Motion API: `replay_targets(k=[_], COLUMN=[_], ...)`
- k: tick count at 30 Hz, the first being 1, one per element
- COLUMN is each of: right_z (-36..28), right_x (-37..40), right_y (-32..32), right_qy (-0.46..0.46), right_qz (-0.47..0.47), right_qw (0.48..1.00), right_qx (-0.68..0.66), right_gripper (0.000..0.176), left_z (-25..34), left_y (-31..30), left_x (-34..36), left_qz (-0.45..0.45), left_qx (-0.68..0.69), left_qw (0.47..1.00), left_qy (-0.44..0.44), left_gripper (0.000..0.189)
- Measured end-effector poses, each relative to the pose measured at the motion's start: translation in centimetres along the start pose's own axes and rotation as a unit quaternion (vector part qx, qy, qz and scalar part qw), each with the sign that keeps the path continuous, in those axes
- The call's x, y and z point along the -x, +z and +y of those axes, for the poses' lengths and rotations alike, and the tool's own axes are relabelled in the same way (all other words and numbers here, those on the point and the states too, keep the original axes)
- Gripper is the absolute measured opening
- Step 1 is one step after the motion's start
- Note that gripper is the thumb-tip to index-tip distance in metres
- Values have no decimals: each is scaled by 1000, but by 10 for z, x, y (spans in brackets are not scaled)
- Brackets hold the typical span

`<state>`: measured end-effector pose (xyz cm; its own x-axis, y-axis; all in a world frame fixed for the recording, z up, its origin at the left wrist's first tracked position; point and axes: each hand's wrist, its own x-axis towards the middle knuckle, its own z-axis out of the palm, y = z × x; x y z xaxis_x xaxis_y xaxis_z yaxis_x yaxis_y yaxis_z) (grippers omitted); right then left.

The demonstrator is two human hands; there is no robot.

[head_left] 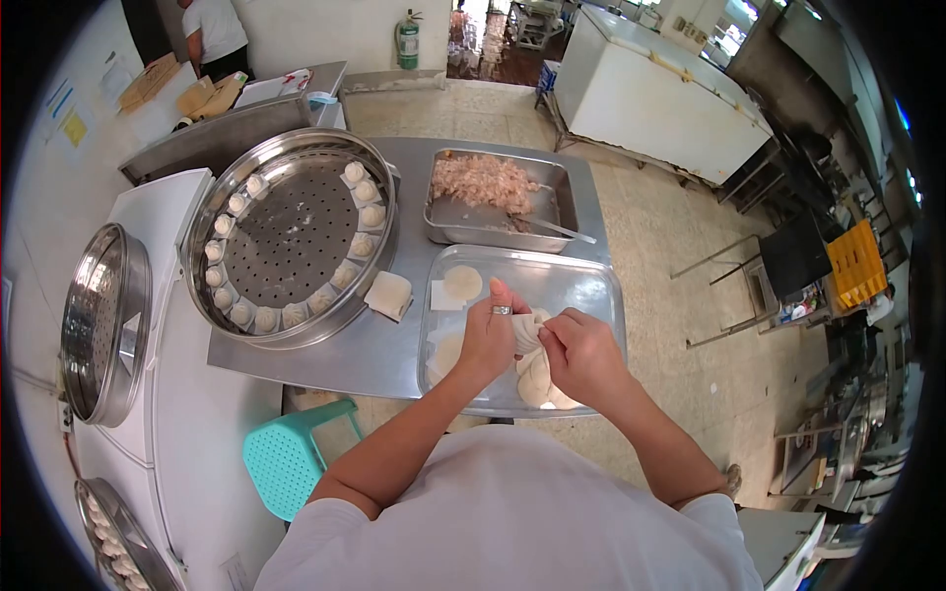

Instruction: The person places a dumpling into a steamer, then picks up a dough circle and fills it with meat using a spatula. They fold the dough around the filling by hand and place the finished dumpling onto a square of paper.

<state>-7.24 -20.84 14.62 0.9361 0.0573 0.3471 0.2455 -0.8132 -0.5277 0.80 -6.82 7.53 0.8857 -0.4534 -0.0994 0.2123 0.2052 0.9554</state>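
Note:
My left hand (483,343) cups a stuffed bun (527,333) with a pleated dough wrapper. The fingers of my right hand (588,357) are closed in a pinch on the bun's gathered edge. Both hands are above a shallow metal tray (596,286). A round dough wrapper (462,284) lies in the tray on a white paper square, and more pale dough pieces (540,384) are below my right hand. Behind the tray, a deep metal pan (439,227) holds minced meat filling (485,182) and a long-handled utensil (562,229).
At left stands a large perforated steamer tray (286,227) with several pleated buns (294,314) along its rim. A stack of paper squares (389,295) sits beside it. A turquoise stool (284,458) is below the table, a white chest freezer (650,98) beyond. Another person (217,34) stands far left.

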Motion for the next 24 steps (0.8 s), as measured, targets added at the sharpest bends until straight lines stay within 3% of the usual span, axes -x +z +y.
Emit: replay_targets(k=[2,5,8,11,14,17,20,24], right_z=[1,-7,1,-1,-6,-12,-5,-12], right_x=[1,-7,-12,-16,-18,-16,-13,-12], right_y=[1,-5,-6,-6,-8,-3,2,1], right_qy=[0,99,31,47,80,96,39,14], right_qz=[19,-5,-10,-3,-7,-14,-16,25], right_qw=[1000,990,998,998,995,990,999,999], right_qx=[-5,-97,-59,-36,-54,-104,-34,-35], right_gripper=[7,9,11,5,6,7,8,3], left_z=[3,4,3,16,-5,-6,-6,-17], left_y=[1,-1,2,1,0,-5,-6,-7], left_x=[0,-1,-6,-2,-8,-8,-9,-13], left_qz=[10,-10,-26,-54,6,35,35,41], left_qx=[2,-13,-17,-14,-82,-100,-98,-41], left_qw=[1000,1000,999,998,982,983,985,995], left_qy=[-16,-16,39,39,172,150,139,75], left_gripper=[81,81,80,78,76,76,79,82])
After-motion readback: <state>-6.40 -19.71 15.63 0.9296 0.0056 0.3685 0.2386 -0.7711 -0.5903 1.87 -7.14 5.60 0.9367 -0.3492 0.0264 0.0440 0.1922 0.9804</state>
